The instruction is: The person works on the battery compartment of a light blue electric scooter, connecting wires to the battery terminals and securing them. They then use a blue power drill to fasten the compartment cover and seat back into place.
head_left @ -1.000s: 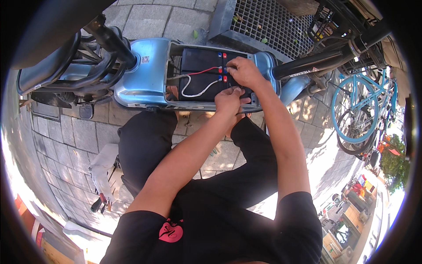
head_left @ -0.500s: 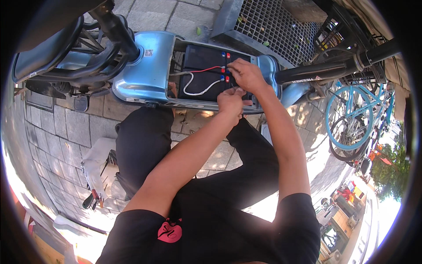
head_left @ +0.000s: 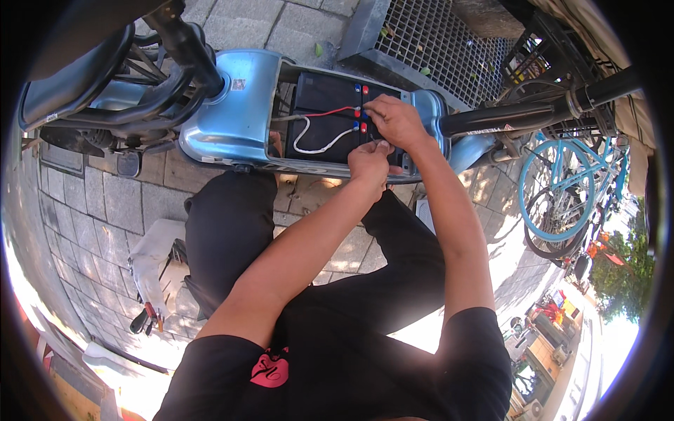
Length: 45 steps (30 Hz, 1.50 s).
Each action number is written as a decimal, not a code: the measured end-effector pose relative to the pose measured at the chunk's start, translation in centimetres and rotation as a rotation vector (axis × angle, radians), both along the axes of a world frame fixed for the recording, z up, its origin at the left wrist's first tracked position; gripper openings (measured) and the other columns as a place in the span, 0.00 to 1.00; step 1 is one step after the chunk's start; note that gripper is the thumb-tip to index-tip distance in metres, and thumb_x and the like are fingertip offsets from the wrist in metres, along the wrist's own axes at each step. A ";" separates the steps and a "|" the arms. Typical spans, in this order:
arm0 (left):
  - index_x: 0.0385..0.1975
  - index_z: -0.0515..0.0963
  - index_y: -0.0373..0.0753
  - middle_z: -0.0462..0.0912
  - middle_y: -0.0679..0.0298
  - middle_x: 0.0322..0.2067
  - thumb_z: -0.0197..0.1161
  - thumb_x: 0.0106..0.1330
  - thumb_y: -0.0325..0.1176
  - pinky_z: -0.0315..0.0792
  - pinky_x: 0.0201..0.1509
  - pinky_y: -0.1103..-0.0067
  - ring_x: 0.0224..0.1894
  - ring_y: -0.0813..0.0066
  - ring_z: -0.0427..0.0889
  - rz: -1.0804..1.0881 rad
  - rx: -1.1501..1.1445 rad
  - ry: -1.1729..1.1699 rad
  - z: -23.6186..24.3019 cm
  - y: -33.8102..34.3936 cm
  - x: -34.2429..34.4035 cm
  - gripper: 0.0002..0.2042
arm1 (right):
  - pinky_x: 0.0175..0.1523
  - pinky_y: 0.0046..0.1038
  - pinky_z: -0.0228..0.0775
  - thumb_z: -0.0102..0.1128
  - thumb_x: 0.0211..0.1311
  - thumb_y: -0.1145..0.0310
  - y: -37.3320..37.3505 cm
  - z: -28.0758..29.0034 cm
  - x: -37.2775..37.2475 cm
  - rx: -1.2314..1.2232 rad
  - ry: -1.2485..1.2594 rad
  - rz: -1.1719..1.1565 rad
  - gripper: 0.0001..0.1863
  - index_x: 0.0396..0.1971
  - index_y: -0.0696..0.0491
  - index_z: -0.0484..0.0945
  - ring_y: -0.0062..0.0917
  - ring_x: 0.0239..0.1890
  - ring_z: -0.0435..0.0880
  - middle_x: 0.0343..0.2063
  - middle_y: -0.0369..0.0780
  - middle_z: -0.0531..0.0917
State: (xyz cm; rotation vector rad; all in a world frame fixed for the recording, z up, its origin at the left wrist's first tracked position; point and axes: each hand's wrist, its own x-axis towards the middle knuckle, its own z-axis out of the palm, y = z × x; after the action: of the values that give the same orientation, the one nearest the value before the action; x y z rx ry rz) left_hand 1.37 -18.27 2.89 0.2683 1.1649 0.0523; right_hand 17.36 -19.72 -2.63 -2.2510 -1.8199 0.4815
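Black battery blocks sit in the open compartment of a light-blue electric scooter. Red and blue terminals line their right part. A red wire reaches a middle terminal, and a white wire loops to a lower one. My right hand is at the right end of the batteries, fingers pinched together beside the terminals. Just below it, my left hand is closed too, thumb and fingertips pressed together over the compartment's near side. Whatever either hand pinches is too small or hidden to make out.
Tools lie by a pale cloth on the paving at the left. A metal grate borders the scooter's far side. The scooter's black steering column extends right, and a turquoise bicycle stands beyond it.
Both hands stay over the terminals with almost the same pinch. The view has shifted very slightly; the wires and batteries keep their places.
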 end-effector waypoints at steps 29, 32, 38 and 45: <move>0.53 0.82 0.24 0.90 0.55 0.47 0.63 0.81 0.31 0.78 0.24 0.74 0.20 0.66 0.87 0.010 0.085 0.000 -1.3 -1.0 0.3 0.13 | 0.60 0.49 0.77 0.62 0.73 0.61 1.9 2.1 0.4 -0.218 0.171 -0.002 0.14 0.47 0.55 0.86 0.51 0.52 0.85 0.47 0.51 0.86; 0.53 0.82 0.24 0.90 0.54 0.46 0.63 0.81 0.31 0.78 0.23 0.74 0.20 0.65 0.88 0.025 0.090 -0.014 -1.6 -1.1 0.4 0.13 | 0.60 0.50 0.77 0.62 0.74 0.59 1.9 2.0 0.6 -0.244 0.182 -0.010 0.15 0.46 0.56 0.86 0.52 0.52 0.85 0.47 0.51 0.86; 0.53 0.82 0.24 0.90 0.54 0.46 0.63 0.81 0.31 0.78 0.24 0.73 0.20 0.64 0.88 0.017 0.094 0.011 -1.5 -1.1 0.3 0.13 | 0.60 0.50 0.76 0.62 0.74 0.58 2.0 1.8 0.5 -0.246 0.195 -0.021 0.16 0.46 0.56 0.86 0.52 0.53 0.84 0.47 0.52 0.86; 0.51 0.83 0.25 0.90 0.56 0.46 0.62 0.81 0.32 0.75 0.22 0.72 0.19 0.65 0.88 -0.008 0.099 0.015 -1.0 -0.9 0.2 0.13 | 0.60 0.49 0.77 0.61 0.73 0.60 2.1 3.0 -0.1 -0.257 0.172 -0.017 0.15 0.45 0.57 0.86 0.52 0.53 0.84 0.46 0.52 0.86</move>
State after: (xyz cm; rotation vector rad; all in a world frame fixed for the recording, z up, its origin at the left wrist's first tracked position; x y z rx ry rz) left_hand 1.61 -19.18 1.93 0.3618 1.1775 0.1015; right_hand 17.30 -17.66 0.36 -2.2965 -1.7370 0.9234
